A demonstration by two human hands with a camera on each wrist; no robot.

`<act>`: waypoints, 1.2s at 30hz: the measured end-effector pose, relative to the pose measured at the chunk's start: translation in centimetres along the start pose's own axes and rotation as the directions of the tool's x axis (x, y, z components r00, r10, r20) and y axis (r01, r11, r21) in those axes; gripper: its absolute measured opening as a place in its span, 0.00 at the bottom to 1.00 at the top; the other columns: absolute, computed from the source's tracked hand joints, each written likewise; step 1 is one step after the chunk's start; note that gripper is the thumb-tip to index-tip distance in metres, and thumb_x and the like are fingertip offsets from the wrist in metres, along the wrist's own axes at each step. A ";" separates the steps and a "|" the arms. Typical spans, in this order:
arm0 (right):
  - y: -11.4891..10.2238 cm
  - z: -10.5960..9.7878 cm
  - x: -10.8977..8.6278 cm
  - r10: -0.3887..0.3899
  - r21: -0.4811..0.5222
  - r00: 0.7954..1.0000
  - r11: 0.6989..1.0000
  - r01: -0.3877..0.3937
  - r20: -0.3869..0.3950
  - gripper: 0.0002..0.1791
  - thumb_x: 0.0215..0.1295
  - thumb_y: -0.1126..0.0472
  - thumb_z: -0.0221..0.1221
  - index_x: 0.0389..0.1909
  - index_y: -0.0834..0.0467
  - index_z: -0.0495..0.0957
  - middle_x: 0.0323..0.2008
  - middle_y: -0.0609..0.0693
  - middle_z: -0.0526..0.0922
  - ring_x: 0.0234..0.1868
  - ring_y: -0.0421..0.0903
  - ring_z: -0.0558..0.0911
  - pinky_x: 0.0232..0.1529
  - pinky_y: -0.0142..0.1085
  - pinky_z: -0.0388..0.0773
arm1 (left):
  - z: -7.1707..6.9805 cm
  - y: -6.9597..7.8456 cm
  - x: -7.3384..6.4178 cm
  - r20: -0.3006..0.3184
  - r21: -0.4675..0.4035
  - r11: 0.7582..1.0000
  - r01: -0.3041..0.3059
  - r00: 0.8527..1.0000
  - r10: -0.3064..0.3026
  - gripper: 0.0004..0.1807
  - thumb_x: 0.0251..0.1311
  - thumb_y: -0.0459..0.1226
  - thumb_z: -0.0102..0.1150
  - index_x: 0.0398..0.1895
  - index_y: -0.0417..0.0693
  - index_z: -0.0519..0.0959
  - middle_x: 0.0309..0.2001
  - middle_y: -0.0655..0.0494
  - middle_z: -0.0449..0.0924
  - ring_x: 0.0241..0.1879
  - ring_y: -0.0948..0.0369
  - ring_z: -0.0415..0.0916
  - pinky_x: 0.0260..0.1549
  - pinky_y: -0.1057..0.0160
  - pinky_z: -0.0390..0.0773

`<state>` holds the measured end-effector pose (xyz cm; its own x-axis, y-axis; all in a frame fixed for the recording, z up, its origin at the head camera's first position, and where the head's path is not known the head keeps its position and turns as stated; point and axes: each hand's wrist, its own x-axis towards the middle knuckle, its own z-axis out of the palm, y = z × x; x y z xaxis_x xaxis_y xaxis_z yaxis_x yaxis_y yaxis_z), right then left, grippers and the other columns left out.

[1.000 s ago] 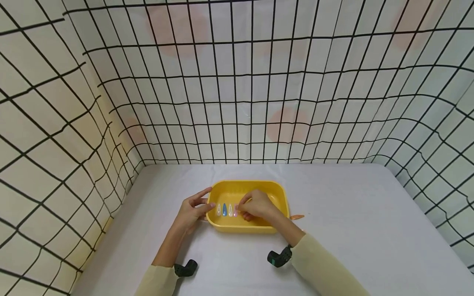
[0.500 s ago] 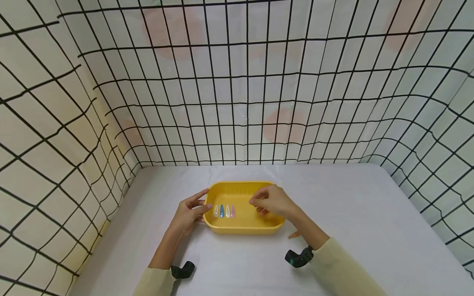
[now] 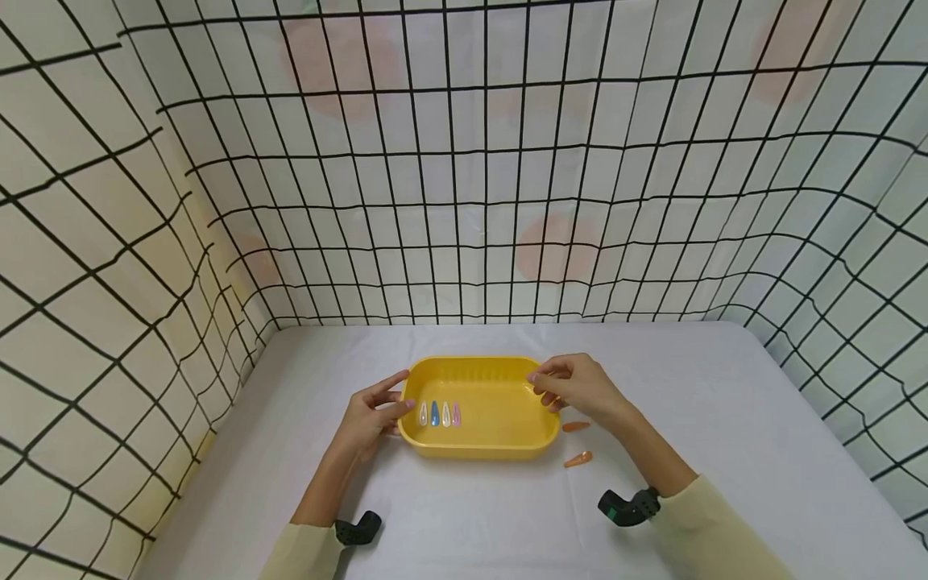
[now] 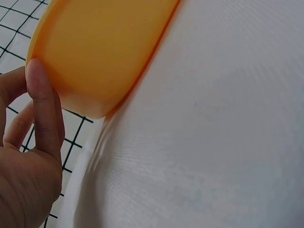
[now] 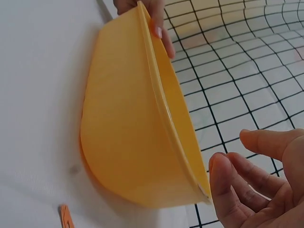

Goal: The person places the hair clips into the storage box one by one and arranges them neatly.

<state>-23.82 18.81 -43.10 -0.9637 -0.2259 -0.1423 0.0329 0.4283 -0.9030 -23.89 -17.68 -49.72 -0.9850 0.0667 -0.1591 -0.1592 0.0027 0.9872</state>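
Note:
A yellow plastic tray (image 3: 474, 453) stands on the white table. My left hand (image 3: 368, 419) grips its left end, thumb over the rim and fingers on the outside; the left wrist view has the thumb (image 4: 40, 90) against the tray wall. Inside, toward the left, snap hair clips lie side by side in a row: a white clip (image 3: 424, 413), a blue clip (image 3: 435, 413), another white clip (image 3: 446, 413) and a pink clip (image 3: 456, 413). Over the tray's right rim hovers my right hand (image 3: 583, 387), thumb and fingers apart with nothing between them in the right wrist view.
Two orange hair clips lie on the table right of the tray: the farther clip (image 3: 576, 426) close to its wall, the nearer clip (image 3: 578, 459) toward the front. A black wire grid (image 3: 486, 242) over white cloth encloses the table's back and sides.
My right hand has moved right, from beside the pink clip to the tray's right rim, uncovering the pink clip and both orange clips. The left hand keeps its grip on the tray.

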 end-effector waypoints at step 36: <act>8.2 -2.3 -3.6 0.218 0.005 0.967 0.976 -0.219 -0.129 0.17 0.69 0.53 0.66 0.43 0.65 0.84 0.28 0.52 0.87 0.24 0.43 0.83 0.29 0.33 0.87 | 0.2 -0.2 0.1 -0.013 0.003 1.000 0.011 1.000 -0.011 0.34 0.58 0.27 0.71 0.69 0.54 0.77 0.42 0.50 0.76 0.18 0.63 0.74 0.20 0.70 0.83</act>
<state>-20.65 25.13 -49.02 -0.9594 -0.0119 -0.2819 0.2446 0.4632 -0.8518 -23.91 -17.47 -49.97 -0.9840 0.0533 -0.1702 -0.1701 0.0064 0.9854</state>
